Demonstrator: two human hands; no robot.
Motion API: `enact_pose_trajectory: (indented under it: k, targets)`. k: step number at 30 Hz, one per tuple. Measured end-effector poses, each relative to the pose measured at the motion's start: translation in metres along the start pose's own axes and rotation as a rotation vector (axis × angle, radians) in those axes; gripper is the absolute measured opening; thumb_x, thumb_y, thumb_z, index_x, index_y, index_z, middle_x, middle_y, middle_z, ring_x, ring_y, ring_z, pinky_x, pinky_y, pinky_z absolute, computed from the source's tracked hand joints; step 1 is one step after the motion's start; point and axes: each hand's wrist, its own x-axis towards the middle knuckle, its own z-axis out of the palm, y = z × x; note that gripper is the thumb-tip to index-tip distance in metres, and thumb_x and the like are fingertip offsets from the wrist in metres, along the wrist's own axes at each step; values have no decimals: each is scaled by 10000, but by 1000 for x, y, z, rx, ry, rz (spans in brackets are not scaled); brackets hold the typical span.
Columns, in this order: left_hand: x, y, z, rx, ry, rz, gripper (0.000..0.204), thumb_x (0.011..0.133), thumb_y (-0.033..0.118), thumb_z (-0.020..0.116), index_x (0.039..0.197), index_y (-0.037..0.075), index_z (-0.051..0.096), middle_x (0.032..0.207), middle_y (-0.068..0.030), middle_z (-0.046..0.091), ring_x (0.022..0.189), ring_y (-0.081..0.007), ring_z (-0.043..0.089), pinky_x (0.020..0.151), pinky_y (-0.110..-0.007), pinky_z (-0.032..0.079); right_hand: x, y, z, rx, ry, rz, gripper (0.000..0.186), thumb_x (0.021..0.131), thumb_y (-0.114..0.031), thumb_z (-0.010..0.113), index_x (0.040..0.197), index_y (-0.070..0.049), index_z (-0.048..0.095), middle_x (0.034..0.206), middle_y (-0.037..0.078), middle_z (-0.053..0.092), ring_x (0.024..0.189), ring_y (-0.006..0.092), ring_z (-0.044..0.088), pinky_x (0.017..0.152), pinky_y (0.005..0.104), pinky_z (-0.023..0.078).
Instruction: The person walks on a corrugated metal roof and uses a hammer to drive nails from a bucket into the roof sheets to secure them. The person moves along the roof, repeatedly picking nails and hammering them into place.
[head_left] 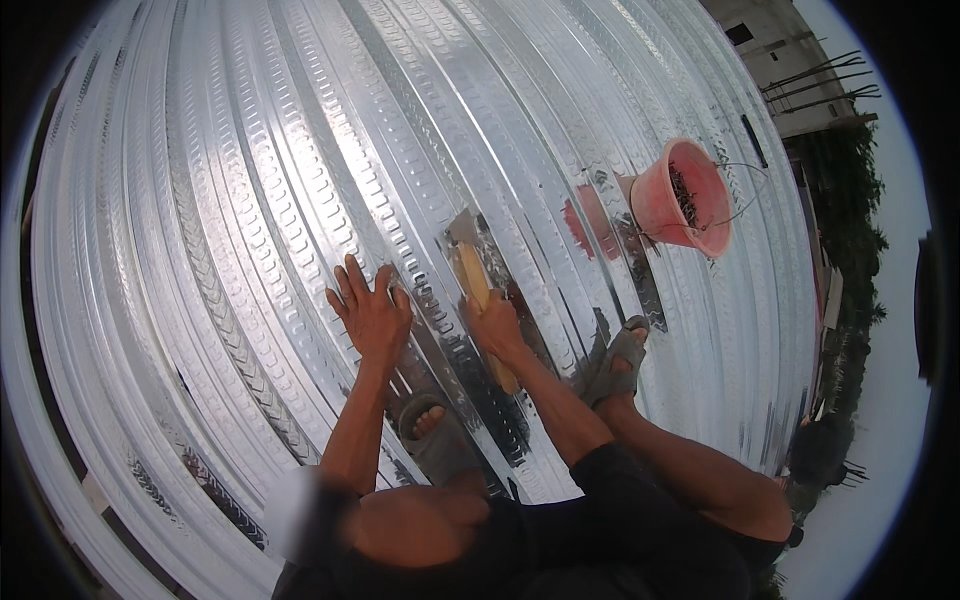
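A worker crouches on a ribbed metal deck (240, 200), bare hands apart. The left hand (375, 318) is set palm down on the sheeting, fingers spread and holding nothing. The right hand (497, 328), a short way across the ribs, is wrapped around the wooden handle (472, 272) of a tool, which points away from the body over a dark, mirror-like strip of metal; whether the tool touches the sheet cannot be told, and its far end is hard to make out.

Feet in sandals crowd the work: the left sandal (440, 455) is planted just behind the hands, the right sandal (612, 378) off to the right side. Beyond the right sandal, well apart from the tool, a red bucket (655, 205) stands upright on the deck, holding a heap of small dark pieces (684, 195), its thin wire handle (740, 164) looping past the rim. Raised ribs run between the hands, and bright glare whitens the sheets at upper left. At the right edge are a grey building (785, 60) with projecting rods (820, 82), and dark trees (840, 200).
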Motion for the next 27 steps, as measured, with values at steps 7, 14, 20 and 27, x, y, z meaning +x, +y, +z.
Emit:
enact_pose_trajectory:
  k: [7,14,20,27]
  targets:
    - [5,-32,-1,27,57,10,407,913,246,649,1317,193,660,1668,-215,261,1559,-443,182,1251,-630,67,63,-107,-92,642,178,-202,345,1038,-280,645,958,43,552,652,109,640,566,199,657,503,369,499]
    - [13,-10,-8,31,44,32,403,919,244,648,1319,192,660,1661,-219,269,1561,-439,174,1250,-628,76,0,-33,-40,448,307,-136,498,1012,-411,584,990,86,555,736,236,658,685,383,705,625,459,544]
    - [11,-26,-12,21,87,22,399,913,228,659,1310,190,660,1651,-211,294,1553,-439,198,1244,-642,91,47,-62,-28,181,-90,-24,420,987,-301,677,984,103,562,723,297,649,683,491,674,610,515,528]
    - [10,-20,-11,20,68,10,393,908,224,660,1298,182,663,1651,-216,296,1552,-442,202,1251,-627,88,62,-144,-127,961,497,-540,423,1029,-355,608,1018,62,536,719,141,660,642,247,669,625,388,551]
